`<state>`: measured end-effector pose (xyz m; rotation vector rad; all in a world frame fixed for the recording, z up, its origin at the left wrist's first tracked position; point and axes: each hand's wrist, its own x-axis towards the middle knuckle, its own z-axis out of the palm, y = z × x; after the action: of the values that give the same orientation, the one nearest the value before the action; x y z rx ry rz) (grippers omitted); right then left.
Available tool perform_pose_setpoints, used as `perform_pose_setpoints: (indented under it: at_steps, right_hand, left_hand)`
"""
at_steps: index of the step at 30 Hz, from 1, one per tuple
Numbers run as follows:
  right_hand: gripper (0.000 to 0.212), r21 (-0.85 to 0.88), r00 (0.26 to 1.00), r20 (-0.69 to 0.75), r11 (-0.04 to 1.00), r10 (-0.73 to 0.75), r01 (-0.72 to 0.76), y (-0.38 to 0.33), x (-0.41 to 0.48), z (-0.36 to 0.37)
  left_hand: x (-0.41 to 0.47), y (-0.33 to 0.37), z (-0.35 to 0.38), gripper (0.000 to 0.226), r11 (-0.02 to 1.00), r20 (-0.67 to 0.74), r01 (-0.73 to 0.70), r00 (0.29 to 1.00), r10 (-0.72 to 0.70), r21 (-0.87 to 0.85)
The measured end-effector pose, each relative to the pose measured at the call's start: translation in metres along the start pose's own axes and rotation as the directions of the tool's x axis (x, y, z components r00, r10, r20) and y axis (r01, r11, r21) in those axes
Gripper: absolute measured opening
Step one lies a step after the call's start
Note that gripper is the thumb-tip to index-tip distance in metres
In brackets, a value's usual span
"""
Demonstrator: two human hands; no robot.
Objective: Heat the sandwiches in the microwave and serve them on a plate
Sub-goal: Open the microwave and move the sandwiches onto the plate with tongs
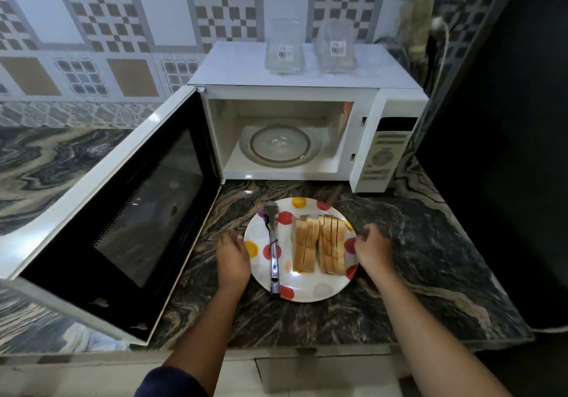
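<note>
Sandwiches [319,247]: on the dotted plate [307,289], between our hands.
Left hand [233,257]: fingers at the left rim; we cannot tell if they grip.
Right hand [373,249]: fingers curled by the right rim; we cannot tell either.
Microwave [307,111]: door open.

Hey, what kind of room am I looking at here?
Most likely a home kitchen: a white microwave oven stands open on a dark veined stone counter, patterned tiles cover the wall, and a polka-dot white plate holds sliced sandwiches.
</note>
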<state>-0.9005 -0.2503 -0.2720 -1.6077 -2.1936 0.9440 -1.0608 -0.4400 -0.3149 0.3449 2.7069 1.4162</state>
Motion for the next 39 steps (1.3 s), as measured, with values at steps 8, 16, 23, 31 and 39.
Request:
perform_pose_setpoints:
  at_steps: [8, 16, 23, 31, 39]
  right_hand:
    - [0.026, 0.09, 0.997, 0.071, 0.995, 0.027, -0.033, 0.007, 0.012, 0.011]
    - [0.027, 0.327, 0.999, 0.007, 0.944, 0.052, -0.051, 0.011, 0.011, 0.026]
    - [0.029, 0.546, 1.0, -0.004, 0.838, 0.019, -0.014, 0.009, 0.013, 0.024]
    - [0.036, 0.657, 0.998, 0.033, 0.754, -0.052, 0.018, 0.011, 0.016, 0.023]
    - [0.032, 0.742, 0.996, 0.033, 0.669, -0.086, 0.033, 0.021, -0.005, 0.011]
  left_hand:
    - [0.0, -0.003, 0.01, 0.027, 0.999, 0.086, -0.031, 0.996, 0.027, 0.04]
    - [-0.005, 0.004, 0.012, 0.017, 0.965, 0.102, 0.061, 0.994, -0.036, -0.257]
    - [-0.017, 0.017, 0.017, 0.036, 0.888, 0.125, 0.142, 0.987, -0.096, -0.437]
    - [-0.026, 0.024, 0.017, 0.048, 0.851, 0.094, 0.227, 0.974, -0.208, -0.473]
    - [-0.058, 0.03, 0.0, 0.049, 0.844, 0.068, 0.208, 0.977, -0.201, -0.494]
